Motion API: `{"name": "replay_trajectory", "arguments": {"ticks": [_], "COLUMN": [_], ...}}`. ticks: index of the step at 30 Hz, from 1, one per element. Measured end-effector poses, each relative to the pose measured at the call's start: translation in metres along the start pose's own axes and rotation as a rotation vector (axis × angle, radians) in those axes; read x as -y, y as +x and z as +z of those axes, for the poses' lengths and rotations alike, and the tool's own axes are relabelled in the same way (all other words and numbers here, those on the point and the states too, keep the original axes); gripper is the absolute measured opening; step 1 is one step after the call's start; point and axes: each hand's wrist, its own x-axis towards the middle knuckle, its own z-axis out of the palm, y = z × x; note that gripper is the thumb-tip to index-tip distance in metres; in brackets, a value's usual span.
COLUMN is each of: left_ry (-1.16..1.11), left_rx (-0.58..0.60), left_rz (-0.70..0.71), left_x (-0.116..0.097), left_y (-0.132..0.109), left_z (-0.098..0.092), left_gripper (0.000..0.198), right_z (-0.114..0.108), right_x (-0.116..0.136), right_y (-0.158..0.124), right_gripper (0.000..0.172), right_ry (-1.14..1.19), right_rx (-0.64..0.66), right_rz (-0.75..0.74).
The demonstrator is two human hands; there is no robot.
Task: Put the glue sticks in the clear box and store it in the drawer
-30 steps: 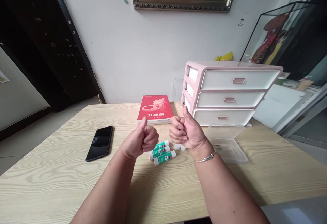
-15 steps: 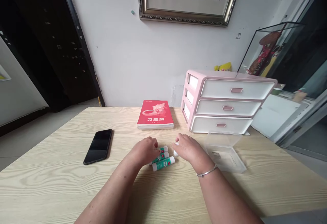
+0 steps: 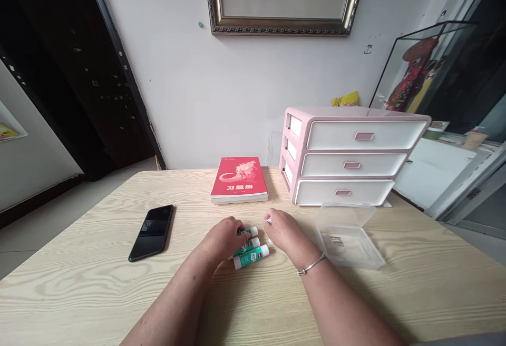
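Note:
Three green glue sticks with white ends lie side by side on the table, slanting slightly. The nearest glue stick (image 3: pixel 252 256) shows in full. My left hand (image 3: pixel 225 238) rests over the left part of the farther ones, its fingers curled on the farthest glue stick (image 3: pixel 250 233). A little to the right, my right hand (image 3: pixel 283 228) is closed with a small white object (image 3: pixel 269 220) between its fingers. Most of that object is hidden by the hand, so its kind does not show. A bracelet circles my right wrist.
A clear plastic box (image 3: pixel 351 246) with its lid raised stands right of my right hand. Behind are a red book (image 3: pixel 239 177) and a pink and white drawer unit (image 3: pixel 351 164). A black phone (image 3: pixel 151 233) lies on the left of the wooden table (image 3: pixel 79 283).
My right hand has turned and shifted slightly left and away from me, and less of the white object shows. My left hand stays on the glue sticks. The camera view has moved a little.

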Motion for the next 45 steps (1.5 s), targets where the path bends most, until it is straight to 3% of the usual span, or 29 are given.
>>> {"name": "replay_trajectory", "arguments": {"ticks": [3, 7, 15, 22, 27, 33, 41, 45], "left_ry": [-0.017, -0.052, -0.324, -0.548, -0.600, -0.624, -0.708, -0.822], "left_rx": [0.004, -0.014, -0.110, -0.122, -0.092, -0.075, -0.031, 0.053], "left_rz": [0.024, 0.054, 0.063, 0.151, 0.171, 0.176, 0.174, 0.183], "left_x": [0.002, 0.004, 0.006, 0.002, -0.001, -0.003, -0.009, -0.007], "left_y": [0.000, 0.002, 0.001, 0.002, 0.000, -0.003, -0.009, -0.011], "left_z": [0.000, 0.003, 0.002, 0.006, 0.004, -0.001, -0.010, -0.014], "left_gripper": [0.028, 0.024, 0.027, 0.031, 0.031, 0.032, 0.037, 0.042], "right_z": [0.003, 0.003, -0.009, -0.011, -0.008, 0.003, 0.013, 0.001], "right_x": [0.001, 0.006, 0.007, 0.006, 0.009, 0.009, 0.003, 0.006], "right_y": [0.005, 0.007, 0.005, 0.006, 0.004, 0.006, 0.003, -0.006], "right_gripper": [0.019, 0.026, 0.029, 0.027, 0.023, 0.034, 0.046, 0.041], "right_ry": [0.380, 0.816, 1.285, 1.605, 1.539, 1.390, 0.823, 0.732], "right_rx": [-0.028, 0.043, 0.035, 0.207, 0.198, 0.127, -0.105, -0.043], "right_rz": [0.007, 0.086, 0.163, 0.171, 0.171, 0.154, -0.113, -0.254]}}
